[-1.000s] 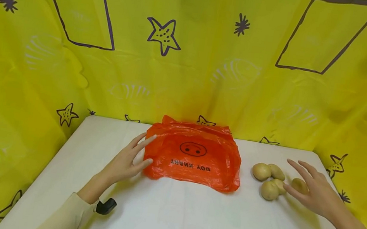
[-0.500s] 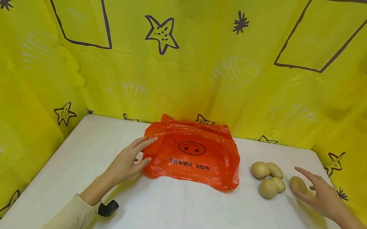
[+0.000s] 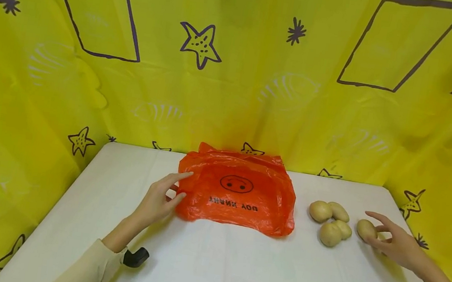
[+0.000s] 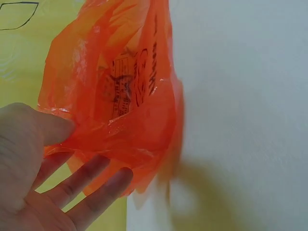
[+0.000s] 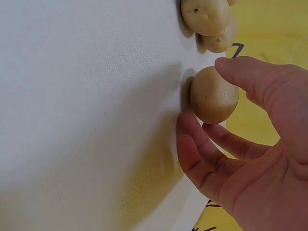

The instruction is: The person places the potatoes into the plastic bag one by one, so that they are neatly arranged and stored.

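A red plastic bag [image 3: 238, 205] with black print lies flattened at the back middle of the table. At its left edge is my left hand [image 3: 158, 204], thumb and fingers apart. In the left wrist view, the thumb lies over the edge of the bag [image 4: 110, 96] and the fingers reach below it; whether they touch it I cannot tell. On the right, my right hand [image 3: 398, 244] reaches around a single potato [image 3: 366, 229]. In the right wrist view, the thumb is at one side of this potato [image 5: 214, 96] and bent fingers are at the other; no firm grip shows.
Several more potatoes [image 3: 331, 234] lie in a cluster between the bag and my right hand. The table [image 3: 225, 271] has a white cover. Yellow sheeting [image 3: 232, 98] with drawn stars hangs behind it and at both sides.
My right hand has shifted slightly right and lower, and its thumb and fingers have come in around the single potato. The left hand's fingers have drawn a little closer together; the bag lies unchanged.
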The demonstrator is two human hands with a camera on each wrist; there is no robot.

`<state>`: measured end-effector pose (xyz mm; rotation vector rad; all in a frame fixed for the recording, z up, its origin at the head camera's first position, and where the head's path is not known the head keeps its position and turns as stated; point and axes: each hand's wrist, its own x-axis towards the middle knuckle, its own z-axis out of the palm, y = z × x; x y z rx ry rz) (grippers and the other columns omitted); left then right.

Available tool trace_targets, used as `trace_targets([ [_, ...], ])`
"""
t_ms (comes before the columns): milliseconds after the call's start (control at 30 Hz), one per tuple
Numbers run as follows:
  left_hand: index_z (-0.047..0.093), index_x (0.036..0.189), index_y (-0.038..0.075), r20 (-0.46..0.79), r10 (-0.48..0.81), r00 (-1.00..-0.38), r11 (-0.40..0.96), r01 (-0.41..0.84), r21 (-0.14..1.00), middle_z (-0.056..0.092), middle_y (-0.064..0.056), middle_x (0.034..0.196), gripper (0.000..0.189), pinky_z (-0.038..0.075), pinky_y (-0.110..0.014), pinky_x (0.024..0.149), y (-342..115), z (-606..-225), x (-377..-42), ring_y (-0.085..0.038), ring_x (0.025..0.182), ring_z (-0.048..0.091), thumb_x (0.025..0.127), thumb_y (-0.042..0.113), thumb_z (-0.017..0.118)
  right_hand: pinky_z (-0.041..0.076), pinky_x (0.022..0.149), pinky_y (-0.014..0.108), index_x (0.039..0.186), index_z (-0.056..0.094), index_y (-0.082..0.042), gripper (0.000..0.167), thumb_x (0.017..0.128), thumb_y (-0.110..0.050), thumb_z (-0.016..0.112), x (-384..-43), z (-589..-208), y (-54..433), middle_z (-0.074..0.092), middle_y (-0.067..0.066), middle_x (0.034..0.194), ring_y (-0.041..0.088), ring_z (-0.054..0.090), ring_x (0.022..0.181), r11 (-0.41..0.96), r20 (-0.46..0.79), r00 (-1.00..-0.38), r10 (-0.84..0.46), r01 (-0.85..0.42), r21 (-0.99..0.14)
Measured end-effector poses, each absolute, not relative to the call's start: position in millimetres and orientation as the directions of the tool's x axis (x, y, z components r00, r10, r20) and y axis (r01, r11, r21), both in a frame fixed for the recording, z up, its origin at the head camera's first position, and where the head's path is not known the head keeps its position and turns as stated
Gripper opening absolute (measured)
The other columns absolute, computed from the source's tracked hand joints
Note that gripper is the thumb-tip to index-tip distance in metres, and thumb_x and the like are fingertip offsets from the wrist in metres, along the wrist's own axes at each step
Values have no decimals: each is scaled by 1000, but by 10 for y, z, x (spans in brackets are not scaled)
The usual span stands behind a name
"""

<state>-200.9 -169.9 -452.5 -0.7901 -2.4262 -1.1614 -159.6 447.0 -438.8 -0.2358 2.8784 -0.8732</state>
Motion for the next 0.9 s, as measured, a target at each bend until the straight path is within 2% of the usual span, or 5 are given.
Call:
trace_targets([
  [133, 65, 134, 7, 494, 298, -817, 498, 575, 649, 69, -14, 124, 47, 60, -27, 64, -1700, -4518, -2000, -27, 89, 68, 89, -6, 74, 54, 65, 27, 152, 36, 0, 68, 99, -23, 70, -1625, -4392, 4453, 54, 41, 126, 26, 67, 88, 813, -85, -979, -186, -104, -572],
  [367, 71, 125, 10, 384, 228, -895, 473, 447, 759, 71, -10, 120, 37, 60, -28, 65, -1695, -4479, -1990, -28, 94, 69, 90, -3, 74, 54, 66, 27, 146, 45, 3, 58, 100, -23, 69, -1641, -4400, 4414, 53, 41, 126, 21, 62, 90, 806, -115, -975, -191, -89, -585],
  [533, 72, 122, 10, 367, 194, -910, 444, 415, 794, 71, -11, 118, 36, 59, -27, 64, -1680, -4474, -2006, -30, 93, 69, 89, -5, 75, 54, 66, 27, 145, 46, 3, 56, 100, -20, 69, -1657, -4402, 4406, 53, 41, 125, 14, 61, 84, 801, -120, -973, -199, -91, -592],
  [767, 73, 121, 9, 357, 185, -916, 408, 402, 820, 72, -11, 115, 34, 59, -26, 65, -1668, -4479, -2018, -32, 93, 69, 89, -5, 74, 54, 65, 26, 144, 48, 3, 55, 98, -18, 71, -1678, -4398, 4402, 55, 40, 123, 16, 62, 84, 812, -108, -976, -191, -95, -575],
  [900, 73, 120, 10, 329, 170, -929, 418, 370, 830, 72, -8, 114, 33, 59, -28, 73, -1667, -4473, -2018, -31, 95, 68, 90, -3, 74, 54, 66, 26, 141, 51, 3, 54, 97, -20, 73, -1671, -4412, 4392, 55, 39, 123, 22, 62, 90, 813, -100, -978, -183, -94, -575],
])
